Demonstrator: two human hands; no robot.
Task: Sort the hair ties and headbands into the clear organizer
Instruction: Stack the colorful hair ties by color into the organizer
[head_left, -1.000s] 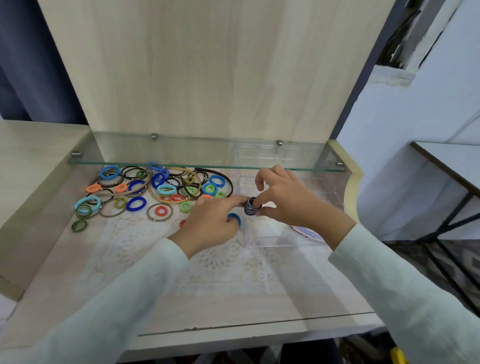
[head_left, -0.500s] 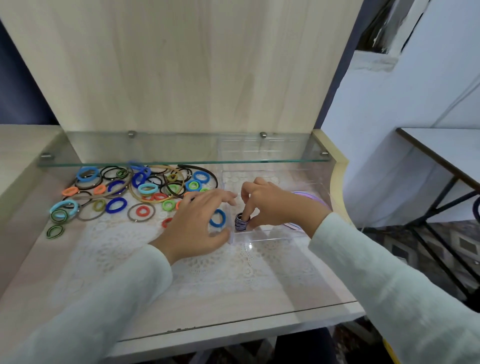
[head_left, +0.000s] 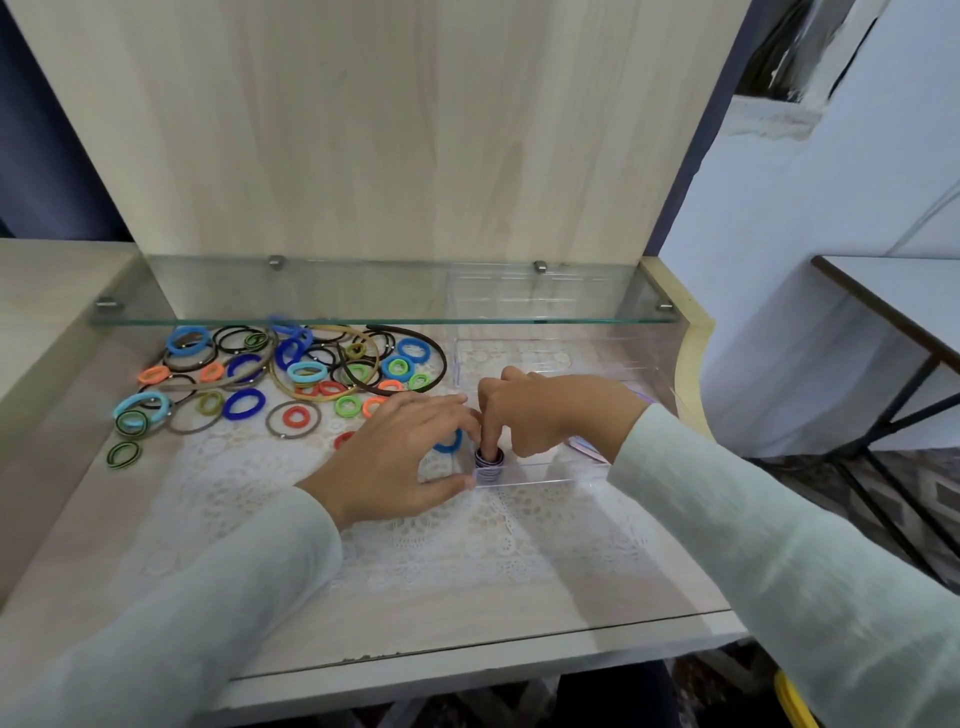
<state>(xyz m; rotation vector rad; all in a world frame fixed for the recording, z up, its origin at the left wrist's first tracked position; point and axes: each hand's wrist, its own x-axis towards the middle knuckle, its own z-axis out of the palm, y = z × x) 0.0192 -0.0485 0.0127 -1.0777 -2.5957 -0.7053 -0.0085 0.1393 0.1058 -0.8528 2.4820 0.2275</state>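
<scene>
Purple hair ties (head_left: 489, 467), apparently stacked, cylindrical

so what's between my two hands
In the head view, a stack of purple hair ties stands between left hand and right hand, in the near corner of the clear organizer.

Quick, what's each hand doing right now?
Left hand: cannot tell; curved round a blue hair tie, grip hidden.
Right hand: closed on the stack of hair ties, one finger poked inside.

Glass shelf (head_left: 363, 296) over lace mat (head_left: 441, 540); 2nd table (head_left: 914, 296) far R.
</scene>
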